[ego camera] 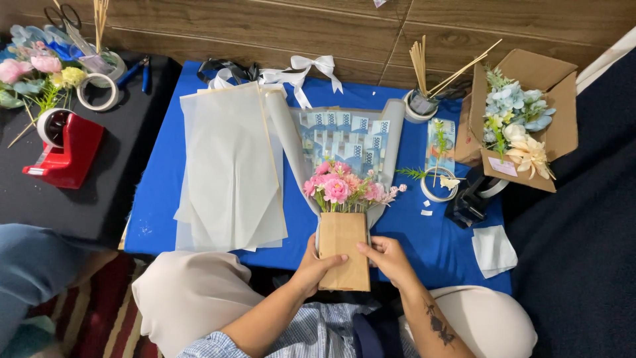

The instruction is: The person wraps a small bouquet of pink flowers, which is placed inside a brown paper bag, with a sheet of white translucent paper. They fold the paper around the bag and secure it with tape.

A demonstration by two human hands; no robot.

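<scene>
- Head view, looking down: my left hand has its grip closed around the left edge of a brown paper wrap, thumb lying across the front.
- My right hand grasps the right edge of the same wrap, fingertips pressing on its face.
- That wrap stands at the near edge of the blue tabletop, just above my lap, and forms the base of a bouquet.
- Pink flowers rise out of the top of the wrap, with folded blue banknotes fanned behind them inside a pale translucent sheet.
- Left of the bouquet lies a stack of pale wrapping sheets, overlapping and slightly fanned.
- Right of the bouquet sit a roll of tape, a black tape dispenser and a white tissue near the tabletop's corner.
- Farther right, an open cardboard box holds pale blue and cream artificial flowers.
- Beyond the banknotes, a small cup of wooden sticks stands on the tabletop, and a white ribbon bow lies at its far edge.
- On the black surface to the left are a red tape dispenser, another tape roll, blue-handled pliers and more artificial flowers.
- Scissors lie at the far left corner.
</scene>
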